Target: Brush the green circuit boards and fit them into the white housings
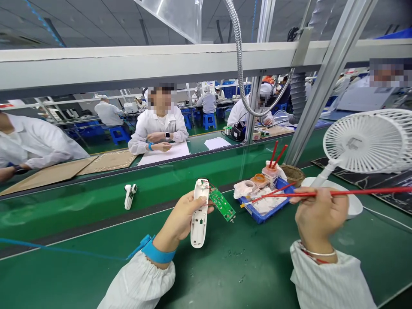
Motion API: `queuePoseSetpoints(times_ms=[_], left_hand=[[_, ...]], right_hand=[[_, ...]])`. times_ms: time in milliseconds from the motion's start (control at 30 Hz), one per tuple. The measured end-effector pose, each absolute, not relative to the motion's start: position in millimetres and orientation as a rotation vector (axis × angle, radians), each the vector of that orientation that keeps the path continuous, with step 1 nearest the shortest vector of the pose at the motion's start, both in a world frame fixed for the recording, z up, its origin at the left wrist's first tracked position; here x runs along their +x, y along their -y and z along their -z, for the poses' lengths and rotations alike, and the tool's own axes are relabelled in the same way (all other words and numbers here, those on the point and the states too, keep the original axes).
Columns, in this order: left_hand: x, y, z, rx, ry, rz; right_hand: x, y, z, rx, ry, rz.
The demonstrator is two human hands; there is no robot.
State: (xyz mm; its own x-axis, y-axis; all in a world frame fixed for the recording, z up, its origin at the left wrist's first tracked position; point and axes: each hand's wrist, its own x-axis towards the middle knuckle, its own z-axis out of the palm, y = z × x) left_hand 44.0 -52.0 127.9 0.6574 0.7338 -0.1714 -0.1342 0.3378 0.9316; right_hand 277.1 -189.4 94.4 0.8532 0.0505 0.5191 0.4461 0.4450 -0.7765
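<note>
Workroom with a grey panelled ceiling across the top of the frame; behind, people in white coats sit on blue stools at rows of tables. A green bench fills the lower half, its surface smooth and slightly glossy. Beyond it a green belt slants from the left edge up towards the right, and a white beam spans the upper frame. At the right stands a white fan, its base on the bench. Across the belt, left of top centre, a co-worker rests both arms over a white sheet; cardboard lies further left.

Right of centre, a blue tray carries stained pots and brushes. The right hand, at lower right, pinches a red brush — held nearly level, its front end over the tray. The left hand, at centre, grasps a white shell with the thumb on its inner face — upright, above the bench. A green board, beside the shell's right edge, hangs on thin wires. Small clear specks dot the bench below.
</note>
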Motion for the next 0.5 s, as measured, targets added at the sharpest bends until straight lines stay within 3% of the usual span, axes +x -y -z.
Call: queuePoseSetpoints(times_ms=[500], left_hand=[[55.5,62.2,-121.4,1.210,-0.625,-0.494]], right_hand=[[240.9,188.5,-78.2,-0.771,1.027,-0.073]])
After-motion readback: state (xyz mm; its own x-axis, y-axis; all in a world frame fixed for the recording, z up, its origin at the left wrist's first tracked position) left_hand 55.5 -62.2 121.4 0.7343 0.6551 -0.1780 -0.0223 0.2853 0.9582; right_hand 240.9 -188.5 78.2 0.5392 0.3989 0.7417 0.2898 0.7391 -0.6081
